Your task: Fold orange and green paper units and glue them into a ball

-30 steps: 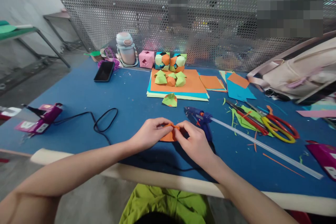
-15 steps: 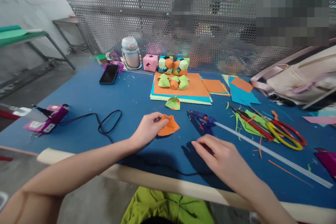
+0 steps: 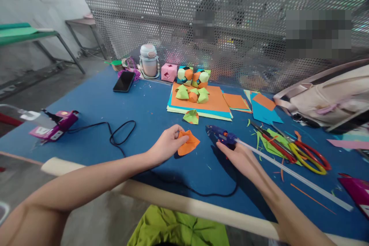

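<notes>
Between the thumb and fingers of my left hand (image 3: pixel 166 145) is a folded orange paper piece (image 3: pixel 190 144), close above the blue tabletop (image 3: pixel 95 102). My right hand (image 3: pixel 238 155) is wrapped round the handle of a blue hot glue gun (image 3: pixel 220 133), which hides most of the grip. The gun's nozzle points left, toward the orange piece but apart from it. A long clear glue stick (image 3: pixel 294 173) sticks out of its back to the lower right. Just beyond the orange piece lies a folded green and orange paper piece (image 3: pixel 191 117).
Folded pieces rest on a stack of coloured paper (image 3: pixel 216 102), with paper balls (image 3: pixel 201 78) and a pink cube (image 3: pixel 169 72) behind. Scissors (image 3: pixel 309 155) lie among scraps at right. A black cord (image 3: pixel 112 138) loops left to a purple power strip (image 3: pixel 54 126). A bottle (image 3: pixel 149 61) and phone (image 3: pixel 124 81) stand farther back.
My right hand has moved forward to the glue gun and closed round its handle. My left hand keeps its pinch on the orange piece. The view has shifted slightly.
</notes>
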{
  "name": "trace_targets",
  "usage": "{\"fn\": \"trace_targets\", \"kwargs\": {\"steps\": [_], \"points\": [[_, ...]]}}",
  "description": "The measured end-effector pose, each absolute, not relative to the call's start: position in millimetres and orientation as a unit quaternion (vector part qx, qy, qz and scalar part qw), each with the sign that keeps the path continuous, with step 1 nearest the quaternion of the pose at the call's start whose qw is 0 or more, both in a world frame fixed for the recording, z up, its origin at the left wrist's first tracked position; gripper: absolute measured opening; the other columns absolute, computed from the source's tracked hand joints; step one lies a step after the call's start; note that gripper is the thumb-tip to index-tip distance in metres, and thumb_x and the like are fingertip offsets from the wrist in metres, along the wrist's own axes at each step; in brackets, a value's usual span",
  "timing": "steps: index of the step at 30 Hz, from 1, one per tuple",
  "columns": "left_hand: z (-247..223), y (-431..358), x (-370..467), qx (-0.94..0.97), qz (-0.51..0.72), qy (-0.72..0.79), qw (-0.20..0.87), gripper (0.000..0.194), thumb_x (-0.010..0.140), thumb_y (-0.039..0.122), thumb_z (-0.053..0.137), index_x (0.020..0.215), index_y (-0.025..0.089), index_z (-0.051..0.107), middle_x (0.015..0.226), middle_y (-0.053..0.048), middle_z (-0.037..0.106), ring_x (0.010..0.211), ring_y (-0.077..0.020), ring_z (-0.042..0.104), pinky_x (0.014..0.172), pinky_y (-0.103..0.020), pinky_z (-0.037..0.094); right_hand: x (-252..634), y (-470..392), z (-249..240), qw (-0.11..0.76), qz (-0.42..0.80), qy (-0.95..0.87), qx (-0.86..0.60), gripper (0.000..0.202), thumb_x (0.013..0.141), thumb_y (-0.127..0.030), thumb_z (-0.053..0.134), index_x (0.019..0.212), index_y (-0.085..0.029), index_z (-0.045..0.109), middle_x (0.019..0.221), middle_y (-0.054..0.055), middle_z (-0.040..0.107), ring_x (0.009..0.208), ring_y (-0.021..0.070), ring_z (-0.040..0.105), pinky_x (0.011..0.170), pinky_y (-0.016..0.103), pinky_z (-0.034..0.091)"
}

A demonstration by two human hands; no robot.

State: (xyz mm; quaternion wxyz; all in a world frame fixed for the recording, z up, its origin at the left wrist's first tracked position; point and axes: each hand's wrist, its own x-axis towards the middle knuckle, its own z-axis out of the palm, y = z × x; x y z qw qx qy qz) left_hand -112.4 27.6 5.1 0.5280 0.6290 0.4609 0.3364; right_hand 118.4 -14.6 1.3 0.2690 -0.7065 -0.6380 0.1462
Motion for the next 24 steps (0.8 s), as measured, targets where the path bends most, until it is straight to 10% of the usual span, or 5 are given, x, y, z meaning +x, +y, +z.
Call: {"fn": "trace_targets", "kwargs": {"steps": [24], "points": [[-2,33,-115,0.674,0.330,0.464,0.470,0.020,0.077,0.029,0.049,0.070,0.014,0.061,0.061,0.002,0.054,0.058,-0.0104,0.046,0.055,-0.021,0.036,65,-53,2,0.304,0.049,-0.766,-0.565,0.008,0.087,-0.028,0.048,0.084,-0.021,0.050,0.067,0.000,0.058,0.054,0.0137,0.057,0.051,0.022,0.040]]}}
